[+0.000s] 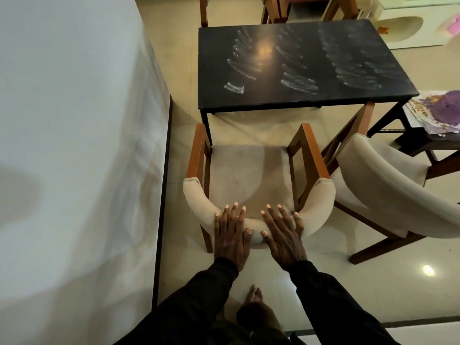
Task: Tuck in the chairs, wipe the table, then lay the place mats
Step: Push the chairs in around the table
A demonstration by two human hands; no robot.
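Note:
A wooden armchair (249, 170) with a beige seat and curved padded backrest stands in front of the black table (298, 58), its front reaching the table's near edge. My left hand (231, 235) and my right hand (283, 235) lie flat on top of the backrest, fingers straight and spread, thumbs on its near side. White smear marks streak the table top. A second beige armchair (388, 190) stands at an angle to the right, away from the table. Place mats (423, 113) with a purple cloth (445, 105) on them lie on a dark side table at the right edge.
A white wall (74, 145) with a dark skirting runs close along the left. More wooden chairs (273, 8) stand behind the table's far side. A white cabinet (410, 28) is at the back right. My bare foot (254, 297) is on the tiled floor.

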